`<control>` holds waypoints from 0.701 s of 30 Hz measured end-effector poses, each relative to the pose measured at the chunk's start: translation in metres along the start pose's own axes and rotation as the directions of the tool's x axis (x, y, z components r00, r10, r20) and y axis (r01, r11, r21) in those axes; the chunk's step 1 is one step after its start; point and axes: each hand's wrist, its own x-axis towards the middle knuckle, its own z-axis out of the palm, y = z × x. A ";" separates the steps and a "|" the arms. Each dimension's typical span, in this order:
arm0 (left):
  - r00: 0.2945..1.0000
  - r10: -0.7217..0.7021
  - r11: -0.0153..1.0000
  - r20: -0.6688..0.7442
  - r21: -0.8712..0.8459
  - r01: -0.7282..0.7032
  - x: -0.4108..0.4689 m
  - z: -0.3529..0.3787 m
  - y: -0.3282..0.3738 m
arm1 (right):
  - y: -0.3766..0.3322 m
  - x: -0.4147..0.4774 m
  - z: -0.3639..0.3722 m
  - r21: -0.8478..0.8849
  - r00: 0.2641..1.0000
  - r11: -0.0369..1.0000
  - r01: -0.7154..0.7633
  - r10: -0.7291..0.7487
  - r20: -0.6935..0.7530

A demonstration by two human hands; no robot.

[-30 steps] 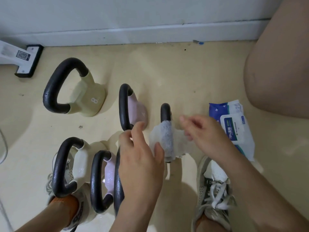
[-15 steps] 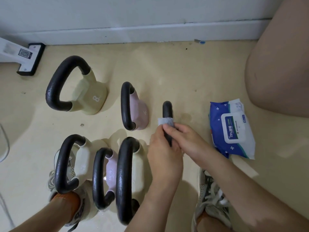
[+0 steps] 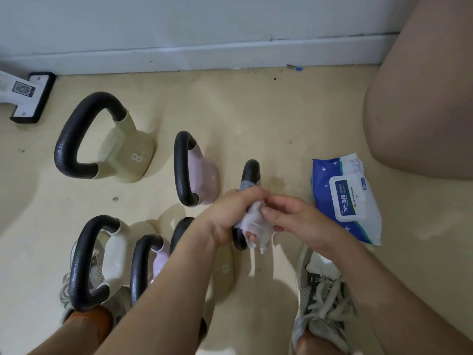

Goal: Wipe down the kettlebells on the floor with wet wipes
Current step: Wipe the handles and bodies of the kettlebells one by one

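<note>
Several kettlebells with black handles stand on the beige floor. One black handle (image 3: 251, 171) rises edge-on at centre, its body hidden under my hands. A white wet wipe (image 3: 253, 222) is wrapped round that handle. My left hand (image 3: 230, 213) grips the wipe and the handle from the left. My right hand (image 3: 289, 217) pinches the wipe's right side with fingertips. A cream kettlebell marked 8 (image 3: 122, 152) and a pink one (image 3: 202, 172) stand behind; three more (image 3: 112, 254) stand at the lower left, partly behind my left forearm.
A blue and white pack of wet wipes (image 3: 345, 198) lies on the floor right of my hands. My shoes (image 3: 322, 295) are at the bottom, my knee (image 3: 422, 111) at the upper right. A white baseboard runs along the back; a white device base (image 3: 23, 96) sits far left.
My hands have slid the wipe down the handle towards me, from its top part to its lower part. The wipe is now bunched between both hands; the kettlebells have not moved.
</note>
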 end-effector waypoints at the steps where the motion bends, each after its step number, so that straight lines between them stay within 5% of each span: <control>1: 1.000 -0.005 0.999 0.007 0.046 0.005 -0.001 -0.001 0.002 | 0.002 0.001 -0.002 0.003 1.000 1.000 -0.012 0.011 0.024; 4: 0.945 0.196 0.934 -0.262 0.344 -0.098 -0.007 0.010 -0.005 | 0.011 0.004 -0.006 -0.119 0.995 0.991 -0.064 0.072 0.068; 7: 0.677 0.542 0.759 -0.498 0.635 -0.141 -0.012 0.025 -0.031 | 0.015 0.008 -0.006 -0.423 0.995 0.901 -0.097 0.081 -0.055; 9: 0.546 0.669 0.694 -0.504 0.687 -0.217 -0.013 0.027 -0.051 | 0.013 0.008 -0.005 -0.629 0.988 0.768 -0.117 0.027 -0.150; 13: 0.411 0.758 0.652 -0.507 0.614 -0.445 -0.001 0.019 -0.092 | 0.010 0.002 -0.006 -0.836 0.935 0.528 -0.153 -0.197 -0.295; 15: 0.367 0.755 0.653 -0.543 0.582 -0.484 0.004 0.019 -0.101 | 0.014 0.005 -0.009 -0.771 0.888 0.602 -0.208 -0.214 -0.407; 17: 0.336 0.745 0.662 -0.577 0.573 -0.483 0.009 0.020 -0.103 | 0.015 0.011 -0.008 -0.539 0.841 0.814 -0.218 -0.123 -0.527; 19: 0.354 0.702 0.703 -0.619 0.523 -0.482 0.009 0.020 -0.099 | 0.014 0.016 -0.002 -0.179 0.810 0.977 -0.116 -0.012 -0.587; 21: 0.419 0.650 0.752 -0.634 0.462 -0.470 0.006 0.020 -0.095 | 0.012 0.018 0.003 -0.008 0.782 1.000 0.021 -0.022 -0.623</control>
